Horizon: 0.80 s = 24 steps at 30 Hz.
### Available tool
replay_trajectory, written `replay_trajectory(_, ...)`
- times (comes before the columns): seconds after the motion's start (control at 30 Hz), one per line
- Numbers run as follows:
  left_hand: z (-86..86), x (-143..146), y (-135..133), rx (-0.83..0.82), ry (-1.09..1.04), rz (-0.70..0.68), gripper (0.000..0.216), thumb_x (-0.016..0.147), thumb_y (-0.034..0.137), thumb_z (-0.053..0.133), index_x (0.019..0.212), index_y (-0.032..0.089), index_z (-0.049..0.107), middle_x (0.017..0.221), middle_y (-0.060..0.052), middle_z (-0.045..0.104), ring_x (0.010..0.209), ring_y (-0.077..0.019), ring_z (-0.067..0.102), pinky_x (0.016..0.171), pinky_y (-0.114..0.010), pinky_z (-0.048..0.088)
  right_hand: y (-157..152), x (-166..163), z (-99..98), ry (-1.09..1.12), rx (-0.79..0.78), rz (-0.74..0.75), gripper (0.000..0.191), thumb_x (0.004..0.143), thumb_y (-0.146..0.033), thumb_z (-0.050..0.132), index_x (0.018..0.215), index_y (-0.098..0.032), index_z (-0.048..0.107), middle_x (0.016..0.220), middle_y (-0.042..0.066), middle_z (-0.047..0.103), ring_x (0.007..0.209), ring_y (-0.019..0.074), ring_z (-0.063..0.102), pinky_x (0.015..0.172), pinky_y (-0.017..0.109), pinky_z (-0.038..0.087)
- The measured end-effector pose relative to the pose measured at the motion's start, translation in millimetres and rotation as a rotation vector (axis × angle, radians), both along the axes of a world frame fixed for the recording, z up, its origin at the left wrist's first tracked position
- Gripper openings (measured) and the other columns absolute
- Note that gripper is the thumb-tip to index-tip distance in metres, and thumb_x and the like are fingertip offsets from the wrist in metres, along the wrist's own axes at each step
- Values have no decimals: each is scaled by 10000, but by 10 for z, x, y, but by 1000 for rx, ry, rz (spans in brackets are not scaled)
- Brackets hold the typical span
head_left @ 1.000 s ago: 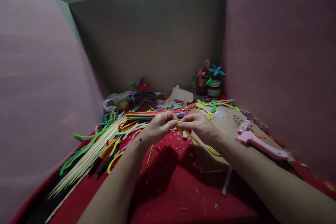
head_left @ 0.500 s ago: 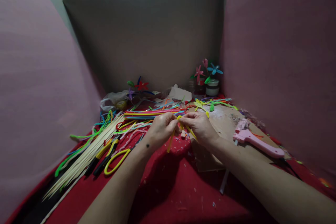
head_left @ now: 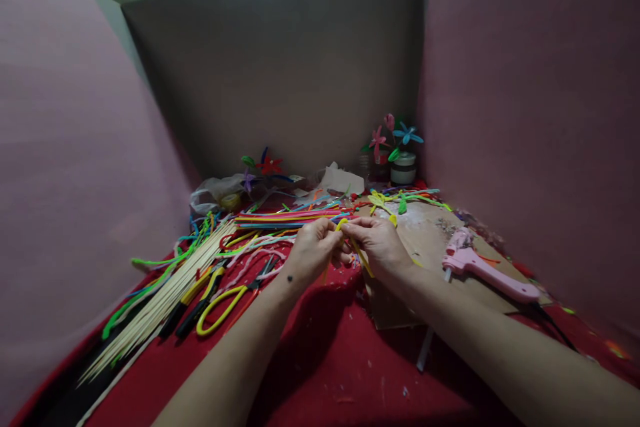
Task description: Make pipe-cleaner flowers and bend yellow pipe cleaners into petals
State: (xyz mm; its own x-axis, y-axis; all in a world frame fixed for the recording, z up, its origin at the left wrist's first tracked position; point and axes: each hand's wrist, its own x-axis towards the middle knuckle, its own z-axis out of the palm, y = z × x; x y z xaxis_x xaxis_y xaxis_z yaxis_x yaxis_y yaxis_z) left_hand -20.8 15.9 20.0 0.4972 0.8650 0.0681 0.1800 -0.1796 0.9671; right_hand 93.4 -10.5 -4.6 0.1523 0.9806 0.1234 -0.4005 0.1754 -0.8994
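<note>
Both hands meet above the red cloth, pinching one yellow pipe cleaner (head_left: 341,223) that arches between the fingertips. My left hand (head_left: 316,245) is closed on its left side, thumb against forefinger. My right hand (head_left: 379,243) grips the other side, and a yellow length (head_left: 364,260) hangs below its fingers. Part of the pipe cleaner is hidden by the fingers. Just behind the hands lies a bundle of coloured pipe cleaners (head_left: 280,218). A brown cardboard sheet (head_left: 425,230) lies under and beyond my right hand.
A pink glue gun (head_left: 493,273) rests on the cardboard at right, its glue stick (head_left: 426,347) pointing toward me. Wooden skewers (head_left: 165,300), pliers (head_left: 195,300) and yellow-handled scissors (head_left: 223,310) lie at left. Pipe-cleaner flowers (head_left: 407,133) stand at the back near a jar (head_left: 403,169).
The yellow pipe cleaner's loop between the fingertips has shifted, and its left hanging end is now mostly hidden behind my left hand. My left arm has moved slightly right, showing more of the scissors.
</note>
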Motion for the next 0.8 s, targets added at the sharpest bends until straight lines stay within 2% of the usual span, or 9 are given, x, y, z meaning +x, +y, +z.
replay_trajectory(0.07, 33, 2, -2, -45, -25, -2, 133, 762, 218, 523, 678, 153, 442, 509, 15, 605, 409, -107, 576, 427, -212, 455, 15, 1, -12, -16, 6, -26, 237, 559, -343, 718, 598, -144, 596, 449, -8, 546, 373, 105, 456, 366, 245, 361)
replay_trajectory(0.23, 33, 3, 6, -18, -32, 24, 76, 740, 147, 484, 672, 151, 450, 475, 36, 584, 362, -87, 538, 397, -194, 435, 44, -10, -34, -56, 18, -98, 171, 590, -284, 679, 597, -151, 572, 426, -28, 519, 353, 89, 436, 354, 226, 347)
replay_trajectory(0.43, 40, -15, 10, 62, 26, -48, 105, 758, 186, 487, 665, 145, 464, 504, 19, 586, 365, -80, 523, 406, -191, 416, 4, 13, 32, -146, 40, -118, 136, 637, -272, 628, 613, -145, 587, 455, -41, 511, 379, 70, 412, 380, 213, 334)
replay_trajectory(0.6, 96, -90, 51, 43, 32, -83, 158, 752, 276, 546, 721, 122, 545, 590, 0, 596, 497, -91, 557, 534, -221, 444, -6, 61, 73, -275, 86, -230, 166, 653, -278, 627, 585, -128, 613, 488, -22, 527, 449, 73, 413, 449, 225, 320)
replay_trajectory(0.73, 161, -239, 156, 92, 168, -137, 191, 699, 301, 622, 694, 111, 613, 556, 32, 521, 472, -47, 415, 470, -181, 307, 0, 86, 88, -362, 124, -267, 176, 672, -277, 613, 584, -124, 616, 479, -33, 506, 454, 70, 393, 469, 231, 309)
replay_trajectory(0.8, 188, -299, 192, 62, 214, -156, 194, 667, 301, 654, 674, 110, 623, 515, 46, 481, 444, -37, 352, 444, -184, 250, -1, 91, 92, -370, 118, -265, 168, 672, -274, 613, 601, -122, 622, 486, -35, 512, 449, 68, 390, 470, 230, 308)
